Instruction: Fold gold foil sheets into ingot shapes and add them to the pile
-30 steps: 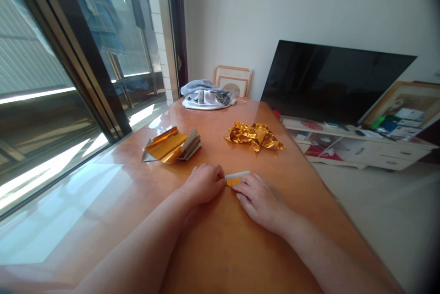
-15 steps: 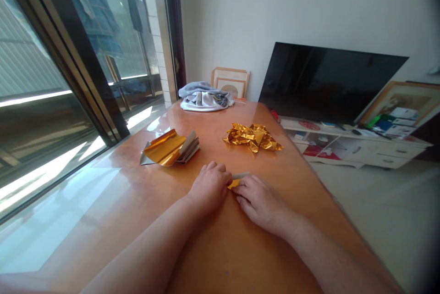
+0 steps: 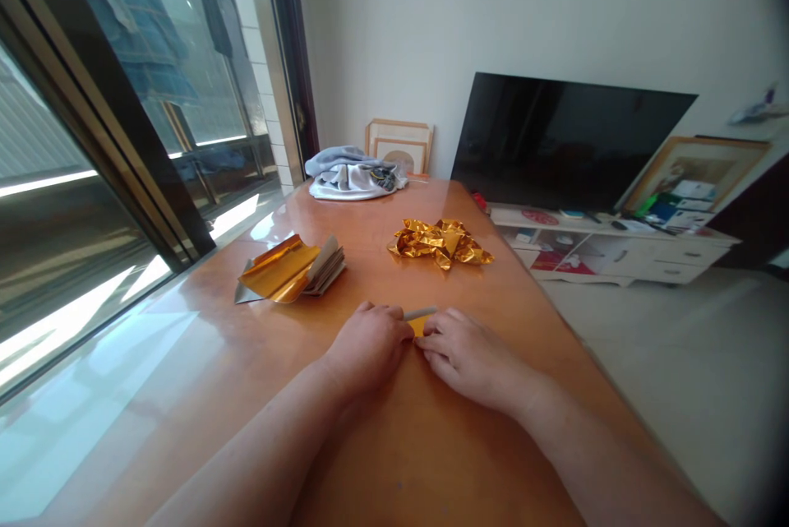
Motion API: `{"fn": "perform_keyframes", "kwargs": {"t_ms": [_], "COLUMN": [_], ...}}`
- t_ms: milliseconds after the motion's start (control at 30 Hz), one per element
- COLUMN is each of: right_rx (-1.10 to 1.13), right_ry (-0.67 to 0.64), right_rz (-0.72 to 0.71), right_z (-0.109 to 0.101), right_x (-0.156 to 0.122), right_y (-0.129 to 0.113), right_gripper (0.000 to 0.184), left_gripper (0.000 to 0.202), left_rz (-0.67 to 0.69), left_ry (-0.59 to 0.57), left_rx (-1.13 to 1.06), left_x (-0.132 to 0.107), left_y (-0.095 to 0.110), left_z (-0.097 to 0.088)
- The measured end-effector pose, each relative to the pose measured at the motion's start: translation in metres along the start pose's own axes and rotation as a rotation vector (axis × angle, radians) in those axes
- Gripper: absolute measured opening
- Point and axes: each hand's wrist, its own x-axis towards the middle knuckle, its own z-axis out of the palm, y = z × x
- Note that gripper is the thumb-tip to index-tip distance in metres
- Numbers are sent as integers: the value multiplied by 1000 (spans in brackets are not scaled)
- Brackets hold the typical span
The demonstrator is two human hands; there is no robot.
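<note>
My left hand [image 3: 368, 348] rests on the orange wooden table [image 3: 394, 461], its fingertips closed around one end of a thin white stick [image 3: 420, 313]. A small piece of gold foil [image 3: 420, 326] lies just under the stick, and my right hand [image 3: 472, 360] presses its fingertips against that foil. Farther up the table is a booklet of gold foil sheets [image 3: 289, 270], its top sheet folded back. To the right of it lies a crumpled heap of gold foil [image 3: 440, 243], out of reach of both hands.
A bundle of grey-white cloth [image 3: 354, 180] lies at the far end of the table. Picture frames [image 3: 399, 145] lean against the wall behind it. A sliding glass door [image 3: 123, 116] runs along the left, with a dark TV [image 3: 573, 140] on a white cabinet [image 3: 616, 254] at right.
The whole view has turned to the right, so the table and room sit farther left. Less of the white stick shows beyond my hands, and both hands stay at the foil.
</note>
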Motion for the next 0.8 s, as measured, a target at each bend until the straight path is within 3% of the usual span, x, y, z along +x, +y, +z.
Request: {"fn": "perform_keyframes", "kwargs": {"t_ms": [100, 333, 800], "right_rx": [35, 115, 387], "right_ry": [20, 108, 130], "right_rz": [72, 417, 487], "right_z": [-1, 5, 24], "right_x": [-3, -6, -2], "right_y": [10, 46, 53], "right_gripper": [20, 19, 8], "left_gripper": [25, 24, 21], "left_rz": [20, 45, 41], "left_ry": [-17, -31, 38], "left_rx": [19, 37, -26], "left_x": [-2, -3, -4], "left_y": [2, 3, 5], "left_z": [-3, -7, -2]}}
